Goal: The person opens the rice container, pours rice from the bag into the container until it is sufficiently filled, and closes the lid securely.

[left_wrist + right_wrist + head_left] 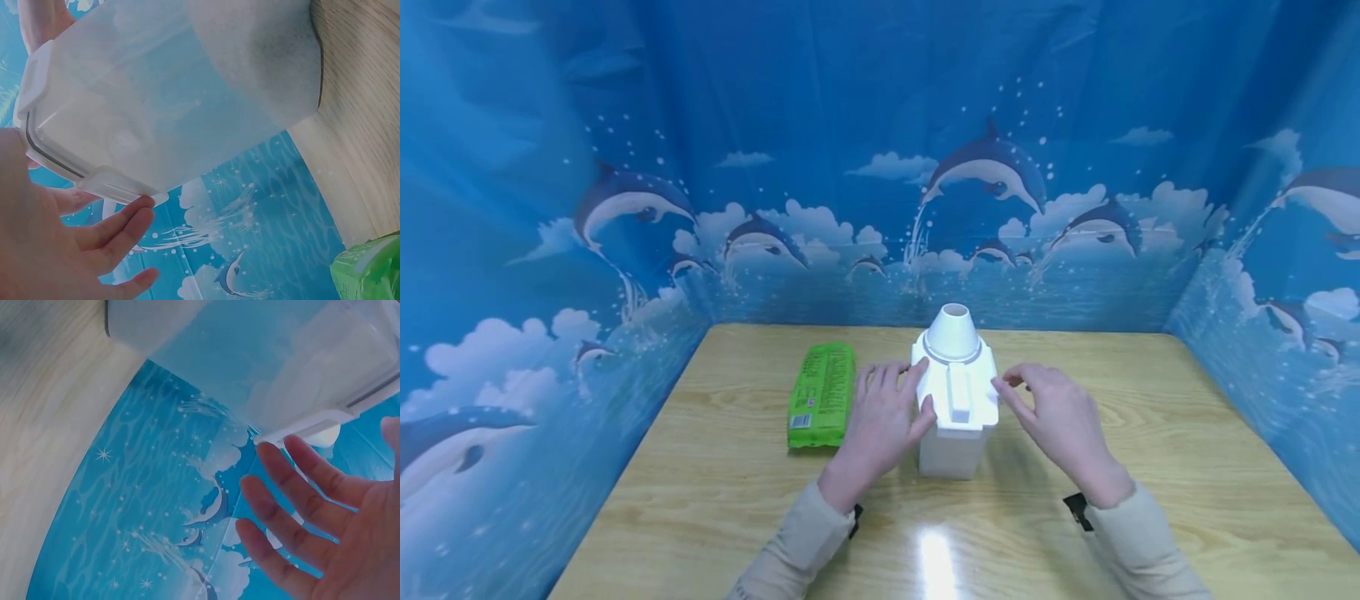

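A translucent storage container (951,454) stands upright on the table under a white lid (937,383) with flap latches and a cone-shaped spout piece on top. My left hand (883,417) is at the lid's left side, fingers spread and fairly straight. In the left wrist view its fingertips touch the side latch (119,185). On the opposite side is my right hand (1063,425), fingertips right at the other latch (306,425) in the right wrist view, fingers loosely extended. Pale, grainy contents (265,50) show through the container's lower wall.
A green printed packet (823,396) lies on the wooden table (715,500) left of the container, close beyond my left hand. A blue dolphin-patterned curtain (850,100) surrounds the table at the back and sides.
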`<move>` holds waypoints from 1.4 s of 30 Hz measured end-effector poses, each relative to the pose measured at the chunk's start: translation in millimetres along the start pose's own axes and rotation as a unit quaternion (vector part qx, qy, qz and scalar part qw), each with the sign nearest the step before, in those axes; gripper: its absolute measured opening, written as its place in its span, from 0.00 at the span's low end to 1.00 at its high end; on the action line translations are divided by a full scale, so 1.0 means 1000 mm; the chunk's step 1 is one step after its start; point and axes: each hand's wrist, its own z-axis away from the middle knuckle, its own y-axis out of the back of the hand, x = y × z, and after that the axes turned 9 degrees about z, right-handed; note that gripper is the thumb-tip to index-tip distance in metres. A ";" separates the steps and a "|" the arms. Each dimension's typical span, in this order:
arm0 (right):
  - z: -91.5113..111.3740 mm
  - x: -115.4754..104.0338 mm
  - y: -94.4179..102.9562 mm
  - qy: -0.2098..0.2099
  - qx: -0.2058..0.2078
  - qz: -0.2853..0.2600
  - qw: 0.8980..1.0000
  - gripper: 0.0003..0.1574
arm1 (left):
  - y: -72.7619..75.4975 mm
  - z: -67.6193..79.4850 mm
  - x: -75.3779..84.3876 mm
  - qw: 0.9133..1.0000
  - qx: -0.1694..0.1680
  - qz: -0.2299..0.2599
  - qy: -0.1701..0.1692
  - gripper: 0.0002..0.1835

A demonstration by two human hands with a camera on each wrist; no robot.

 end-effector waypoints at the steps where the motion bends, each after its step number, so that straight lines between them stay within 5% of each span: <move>1: 0.000 0.000 -0.001 0.001 -0.005 0.007 1.000 0.27 | 0.000 0.000 0.000 1.000 -0.002 0.000 0.000 0.29; 11: 0.002 -0.005 -0.013 0.018 -0.037 0.015 0.999 0.23 | -0.003 0.003 0.000 1.000 -0.028 0.003 0.002 0.30; 28: -0.001 0.001 -0.018 0.067 -0.018 -0.022 0.997 0.15 | -0.006 0.000 0.000 0.999 -0.006 -0.005 -0.038 0.30; 42: -0.003 -0.002 -0.018 0.069 -0.033 -0.030 0.997 0.14 | -0.003 0.000 0.002 1.000 -0.013 -0.004 -0.020 0.30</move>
